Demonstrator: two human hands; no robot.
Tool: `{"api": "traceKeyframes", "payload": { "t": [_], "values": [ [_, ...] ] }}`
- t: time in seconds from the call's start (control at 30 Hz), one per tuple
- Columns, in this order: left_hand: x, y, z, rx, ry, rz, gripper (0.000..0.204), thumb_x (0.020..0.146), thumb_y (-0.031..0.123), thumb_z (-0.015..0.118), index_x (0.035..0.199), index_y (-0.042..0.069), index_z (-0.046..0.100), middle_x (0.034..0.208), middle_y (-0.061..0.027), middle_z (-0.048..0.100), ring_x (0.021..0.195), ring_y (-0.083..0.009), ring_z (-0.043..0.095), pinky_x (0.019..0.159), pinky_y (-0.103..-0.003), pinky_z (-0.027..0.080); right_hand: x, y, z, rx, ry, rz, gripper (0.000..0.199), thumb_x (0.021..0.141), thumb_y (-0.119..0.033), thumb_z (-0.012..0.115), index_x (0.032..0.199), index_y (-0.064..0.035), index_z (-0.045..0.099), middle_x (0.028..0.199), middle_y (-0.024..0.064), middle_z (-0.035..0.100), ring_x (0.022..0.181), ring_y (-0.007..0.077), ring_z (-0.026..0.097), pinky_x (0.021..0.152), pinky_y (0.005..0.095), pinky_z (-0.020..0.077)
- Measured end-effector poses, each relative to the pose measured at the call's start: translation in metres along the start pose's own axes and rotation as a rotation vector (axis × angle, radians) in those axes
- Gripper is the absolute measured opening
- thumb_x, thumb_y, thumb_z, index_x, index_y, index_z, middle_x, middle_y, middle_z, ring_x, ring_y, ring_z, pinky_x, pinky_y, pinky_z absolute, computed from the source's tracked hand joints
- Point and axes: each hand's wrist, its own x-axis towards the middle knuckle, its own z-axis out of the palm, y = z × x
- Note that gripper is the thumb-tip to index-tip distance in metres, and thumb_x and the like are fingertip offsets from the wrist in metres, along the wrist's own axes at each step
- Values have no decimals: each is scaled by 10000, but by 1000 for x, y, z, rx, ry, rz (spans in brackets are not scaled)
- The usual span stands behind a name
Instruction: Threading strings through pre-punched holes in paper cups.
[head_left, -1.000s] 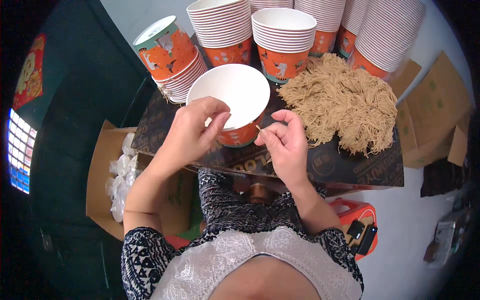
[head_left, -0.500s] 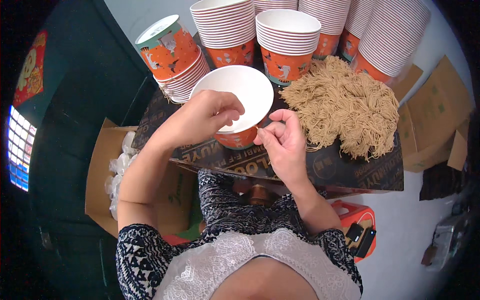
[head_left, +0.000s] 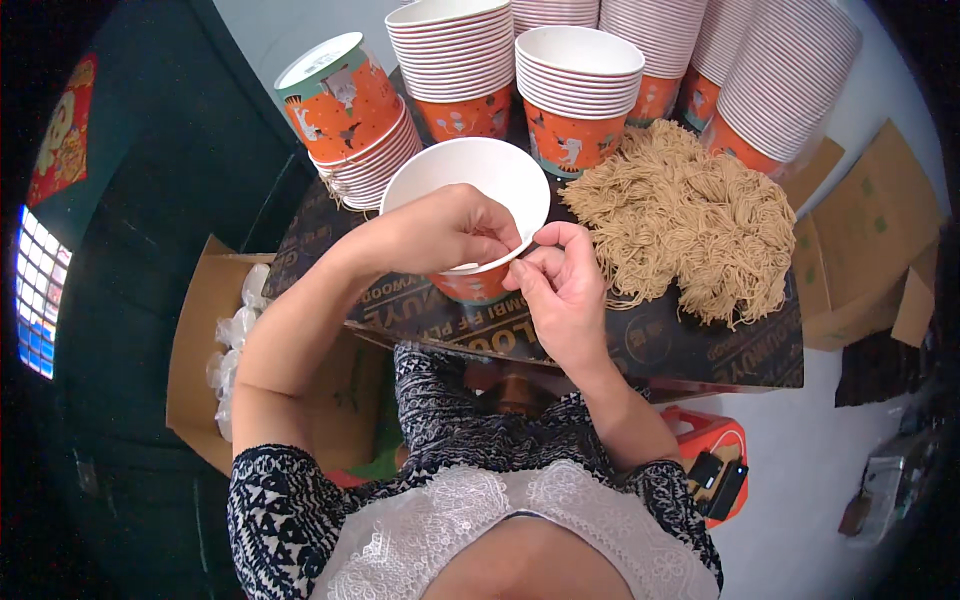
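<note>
Left hand: the left hand (head_left: pixel 440 232) is curled over the near rim of the white paper bowl (head_left: pixel 470 180), fingertips pinched on that rim.
Right hand: the right hand (head_left: pixel 560 290) is set just beside the bowl, thumb and forefinger pressed together at the rim; whether something is pinched cannot be told.
Bowl: upright on the dark board (head_left: pixel 640 340), directly ahead of both hands, mouth upward.
Nearer hand: the left, already on it.
Right side: the noodle heap (head_left: pixel 690 220) lies close by.
Beyond: stacked bowls (head_left: pixel 575 90) crowd the far edge; open room is left only toward the body.
</note>
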Motion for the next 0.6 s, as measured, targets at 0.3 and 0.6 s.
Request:
{"api": "traceKeyframes", "payload": {
  "t": [0.3,0.6],
  "values": [
    [-9,7,2,50,148,-70,82,882,59,618,862,-20,623,728,-47,630,704,-121,575,664,-297,478,-15,-9,-5,-153,16,70,322,897,12,652,1174,17,489,715,65,644,639,90,580,601,261,470],
    [-23,15,6,61,303,-10,153,848,93,580,837,-54,619,684,-190,607,635,-258,589,627,-399,469,-27,-55,-10,-585,-57,-391,118,849,7,686,957,-33,663,817,115,595,681,278,624,617,353,497]
  ]
}}
